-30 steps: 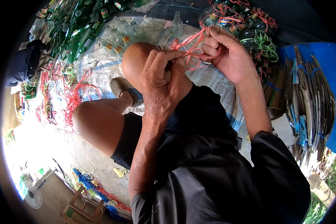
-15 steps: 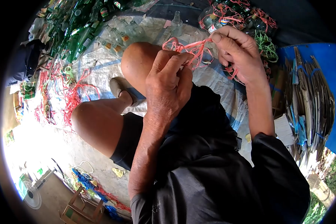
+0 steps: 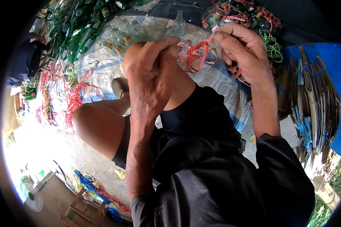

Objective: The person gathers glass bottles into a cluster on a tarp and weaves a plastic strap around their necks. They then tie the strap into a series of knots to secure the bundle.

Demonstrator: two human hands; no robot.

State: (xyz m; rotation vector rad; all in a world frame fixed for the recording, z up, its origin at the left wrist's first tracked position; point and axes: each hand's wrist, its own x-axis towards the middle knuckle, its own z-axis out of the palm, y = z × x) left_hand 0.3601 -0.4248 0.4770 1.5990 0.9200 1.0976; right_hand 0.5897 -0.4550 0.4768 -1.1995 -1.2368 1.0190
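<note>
A tangle of red plastic string (image 3: 196,56) stretches in loops between my two hands, above my raised knee. My right hand (image 3: 244,51) pinches its right end between thumb and forefinger, the other fingers curled in. At its left end my left hand (image 3: 151,62) is closed, fingertips pressed together on the string; the exact grip is partly hidden by the fingers. Beyond the hands, clear glass bottles (image 3: 130,32) lie on a pale sheet (image 3: 159,28), and one clear bottle (image 3: 179,24) stands upright.
Green bottles (image 3: 79,38) are heaped at upper left, beside a person in dark clothes (image 3: 24,62). Red string (image 3: 75,100) lies on the floor at left. Bottles tied with red string (image 3: 254,17) stand at upper right, above stacked cardboard (image 3: 314,102). A wooden stool (image 3: 85,210) is at lower left.
My left hand has moved left and slightly up, away from my right hand, so more of the red string loops show between them. My right hand has barely moved.
</note>
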